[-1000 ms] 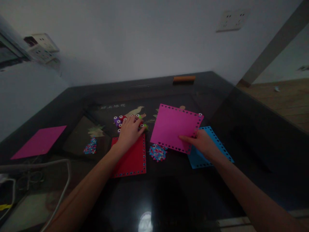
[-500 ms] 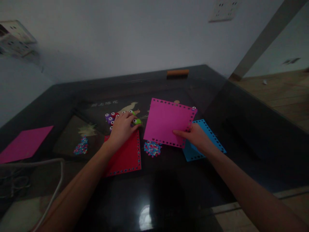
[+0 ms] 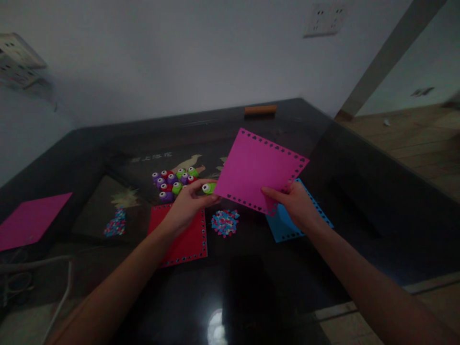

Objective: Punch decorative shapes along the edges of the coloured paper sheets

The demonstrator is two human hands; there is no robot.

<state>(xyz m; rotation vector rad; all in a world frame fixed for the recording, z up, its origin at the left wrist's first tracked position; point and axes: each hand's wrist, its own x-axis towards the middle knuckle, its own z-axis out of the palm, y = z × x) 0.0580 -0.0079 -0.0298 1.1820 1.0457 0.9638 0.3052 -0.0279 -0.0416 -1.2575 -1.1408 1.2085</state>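
A green craft punch (image 3: 209, 189) with a white round top is gripped between the thumb and fingers of my left hand (image 3: 187, 203). It sits at the left corner of a pink paper sheet (image 3: 258, 167); whether the sheet is in its slot cannot be made out. My right hand (image 3: 300, 203) pinches that sheet near its lower right corner, tilted above the table. Small shapes are punched along its visible top, right and bottom edges. Behind my left hand stands a cluster of purple, red and green craft punches (image 3: 171, 178).
A punched red sheet (image 3: 187, 242) lies under my left forearm, and a punched blue sheet (image 3: 285, 227) under my right hand. Confetti piles (image 3: 224, 223) rest on the dark table (image 3: 201, 297). Another pink sheet (image 3: 34, 218), a white cable (image 3: 66, 287) and a brown bar (image 3: 260, 110) are farther out.
My left hand has come away from the punch cluster with a green craft punch and moved right to the pink sheet. The sheet has turned clockwise and risen slightly in my right hand.
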